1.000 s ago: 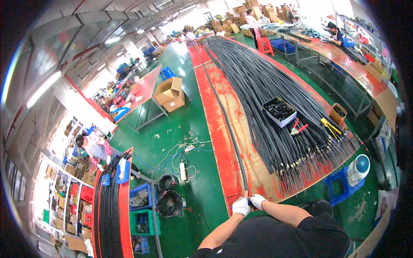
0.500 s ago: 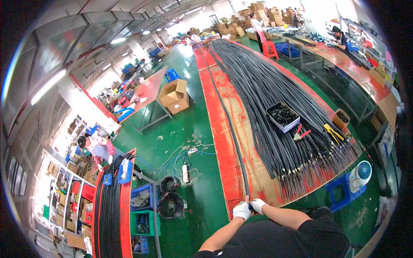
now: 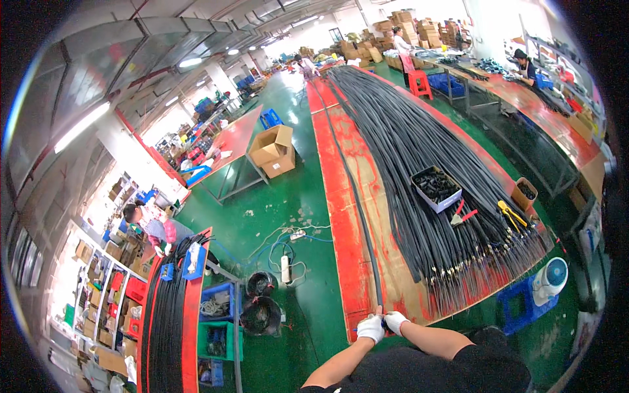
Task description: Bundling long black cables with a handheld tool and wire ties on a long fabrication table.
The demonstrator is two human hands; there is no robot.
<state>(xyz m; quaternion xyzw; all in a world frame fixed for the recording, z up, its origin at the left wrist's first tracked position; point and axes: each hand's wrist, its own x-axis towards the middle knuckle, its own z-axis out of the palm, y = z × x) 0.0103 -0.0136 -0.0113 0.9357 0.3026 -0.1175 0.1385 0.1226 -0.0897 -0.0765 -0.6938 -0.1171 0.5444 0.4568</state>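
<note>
Head view: your left hand [image 3: 371, 329] grasps the near end of the cable [image 3: 371, 256], which lies toward eleven o'clock on the red table [image 3: 344, 262]; your right hand [image 3: 396, 321] adjoins toward three o'clock, fingers curled, their hold not discernible.
</note>
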